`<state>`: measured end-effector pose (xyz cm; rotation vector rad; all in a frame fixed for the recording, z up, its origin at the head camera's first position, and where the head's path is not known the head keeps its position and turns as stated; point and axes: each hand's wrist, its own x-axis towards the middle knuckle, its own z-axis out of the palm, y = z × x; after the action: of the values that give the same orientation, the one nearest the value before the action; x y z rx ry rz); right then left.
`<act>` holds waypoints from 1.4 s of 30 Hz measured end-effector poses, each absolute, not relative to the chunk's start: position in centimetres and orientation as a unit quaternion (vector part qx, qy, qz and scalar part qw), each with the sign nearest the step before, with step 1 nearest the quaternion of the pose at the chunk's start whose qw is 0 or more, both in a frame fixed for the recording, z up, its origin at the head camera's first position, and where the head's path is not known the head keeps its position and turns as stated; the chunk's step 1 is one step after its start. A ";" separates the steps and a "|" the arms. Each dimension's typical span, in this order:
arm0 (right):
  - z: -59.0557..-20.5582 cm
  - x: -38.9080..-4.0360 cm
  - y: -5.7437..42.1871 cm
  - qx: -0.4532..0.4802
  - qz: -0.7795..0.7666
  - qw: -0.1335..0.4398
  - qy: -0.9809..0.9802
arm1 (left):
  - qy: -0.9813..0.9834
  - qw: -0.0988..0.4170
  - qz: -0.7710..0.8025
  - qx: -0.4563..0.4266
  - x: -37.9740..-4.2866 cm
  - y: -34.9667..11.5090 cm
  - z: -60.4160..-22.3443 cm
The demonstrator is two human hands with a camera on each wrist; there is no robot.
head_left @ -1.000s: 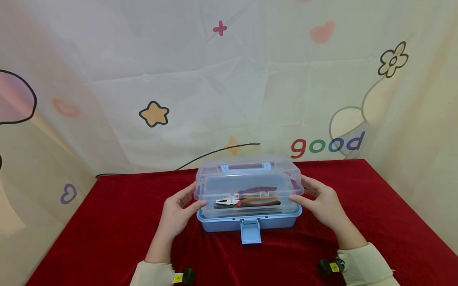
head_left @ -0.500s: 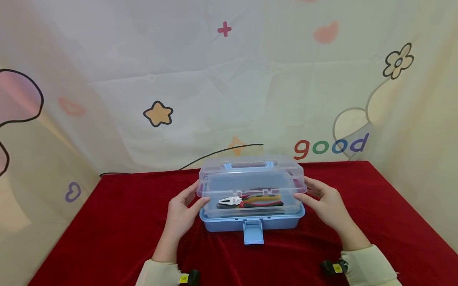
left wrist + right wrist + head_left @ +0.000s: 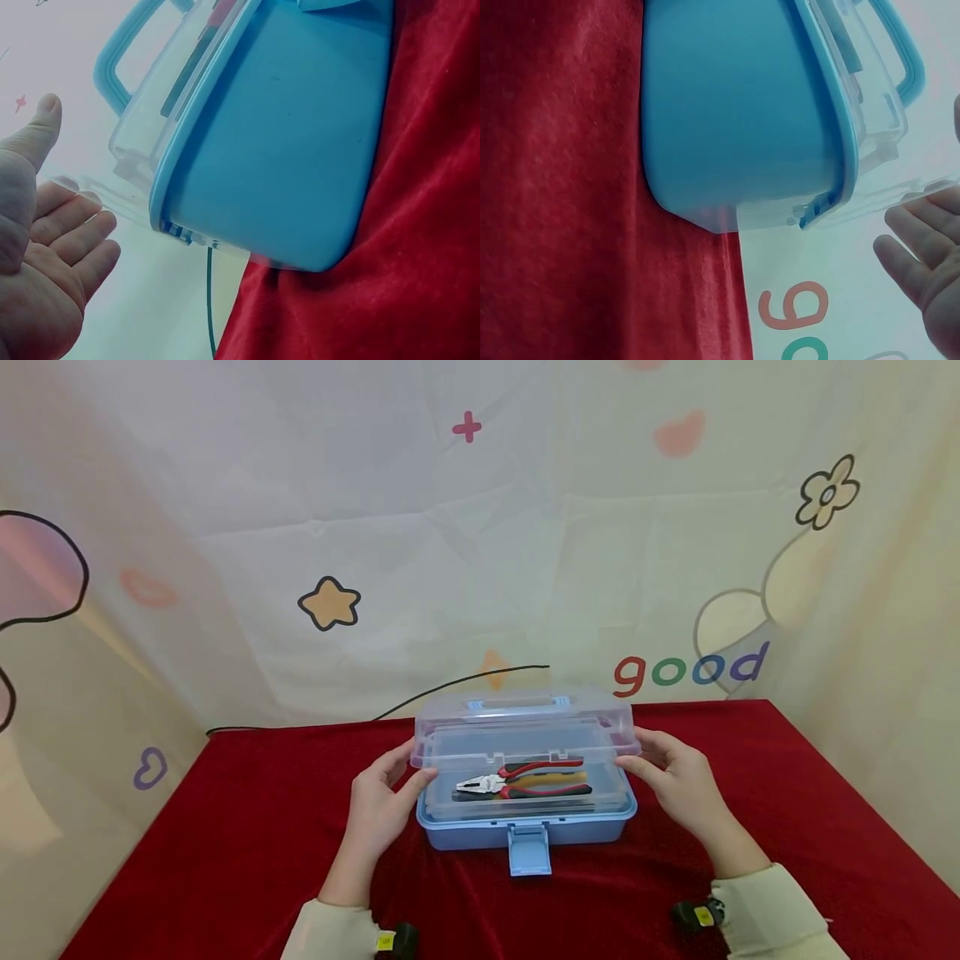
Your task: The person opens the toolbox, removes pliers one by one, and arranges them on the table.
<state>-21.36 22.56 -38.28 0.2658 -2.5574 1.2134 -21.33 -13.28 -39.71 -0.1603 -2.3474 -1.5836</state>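
A light-blue toolbox (image 3: 483, 838) stands on the table with its clear lid (image 3: 525, 739) raised and tilted back. My left hand (image 3: 375, 802) holds the lid's left end, its thumb at the front edge and fingers reaching behind. At the right end my right hand (image 3: 678, 781) holds it the same way. In the wrist views the left fingers (image 3: 79, 236) and right fingers (image 3: 919, 232) meet the faint lid edge. Inside lie pliers (image 3: 483, 784) with red-and-black handles, over a tool with a yellow-brown handle (image 3: 562, 778). The front latch (image 3: 529, 850) hangs down unfastened.
Red velvet cloth (image 3: 262, 827) covers the table. A pale curtain (image 3: 420, 568) with printed shapes and the word "good" hangs right behind the toolbox. A blue handle (image 3: 112, 67) shows above the clear part in the left wrist view.
The lid's front edge has risen and tilted further back, with both hands staying at its ends. More of the pliers shows below the edge. The head view has shifted slightly.
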 end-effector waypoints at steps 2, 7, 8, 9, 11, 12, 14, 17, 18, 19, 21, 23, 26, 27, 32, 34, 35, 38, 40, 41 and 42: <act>-38.2 -21.5 22.5 0.090 0.420 0.146 -0.891 | -0.823 0.152 -0.545 -0.053 -21.4 -13.4 -39.6; -38.0 -21.9 22.6 0.088 0.415 0.148 -0.894 | -0.835 0.152 -0.527 -0.055 -21.6 -13.4 -39.2; -38.0 -22.0 22.6 0.090 0.414 0.149 -0.893 | -0.837 0.153 -0.522 -0.055 -21.7 -13.4 -39.1; -37.9 -22.1 22.6 0.092 0.414 0.151 -0.893 | -0.841 0.154 -0.517 -0.054 -21.7 -13.4 -39.0; -37.8 -22.3 22.6 0.096 0.413 0.156 -0.892 | -0.846 0.155 -0.507 -0.054 -21.8 -13.4 -38.7; -37.8 -22.4 22.7 0.097 0.413 0.160 -0.891 | -0.848 0.155 -0.503 -0.055 -21.8 -13.4 -38.5; -37.7 -22.7 22.7 0.101 0.411 0.167 -0.890 | -0.852 0.154 -0.497 -0.055 -21.9 -13.4 -38.2; -37.6 -23.0 22.8 0.105 0.406 0.179 -0.890 | -0.855 0.148 -0.494 -0.056 -22.1 -13.5 -37.9; -37.5 -23.1 22.8 0.106 0.403 0.181 -0.891 | -0.855 0.146 -0.494 -0.055 -22.2 -13.5 -37.8; -37.4 -23.2 22.9 0.107 0.401 0.182 -0.892 | -0.856 0.145 -0.493 -0.055 -22.3 -13.5 -37.7; -37.2 -23.3 23.0 0.106 0.395 0.182 -0.894 | -0.857 0.142 -0.492 -0.054 -22.4 -13.6 -37.5; -37.0 -23.4 23.0 0.104 0.392 0.180 -0.896 | -0.860 0.141 -0.488 -0.054 -22.6 -13.7 -37.3; -36.6 -23.5 23.1 0.101 0.389 0.175 -0.899 | -0.863 0.137 -0.484 -0.055 -22.9 -13.7 -37.1; -36.5 -23.6 23.1 0.100 0.388 0.175 -0.899 | -0.863 0.137 -0.483 -0.057 -23.0 -13.8 -37.0; -35.6 -24.1 23.0 0.095 0.374 0.167 -0.907 | -0.861 0.144 -0.483 -0.072 -23.7 -13.9 -36.4; -35.2 -24.3 22.9 0.093 0.371 0.162 -0.910 | -0.861 0.149 -0.481 -0.073 -24.0 -13.9 -36.2; -35.0 -24.5 22.9 0.092 0.371 0.159 -0.910 | -0.861 0.151 -0.480 -0.073 -24.1 -13.9 -36.1; -34.5 -25.1 22.9 0.088 0.373 0.150 -0.911 | -0.865 0.153 -0.473 -0.067 -24.6 -13.9 -35.7; -34.2 -25.4 22.9 0.087 0.372 0.144 -0.913 | -0.866 0.156 -0.470 -0.066 -24.8 -14.0 -35.5; -34.1 -25.6 23.0 0.086 0.370 0.143 -0.914 | -0.866 0.158 -0.469 -0.067 -25.0 -14.0 -35.4; -34.0 -25.7 23.0 0.087 0.369 0.142 -0.914 | -0.866 0.160 -0.469 -0.067 -25.1 -14.0 -35.3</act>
<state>-25.74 22.98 -33.97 0.2506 -2.6388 1.0645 -25.06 -13.96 -35.30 -0.1920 -2.4753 -1.3392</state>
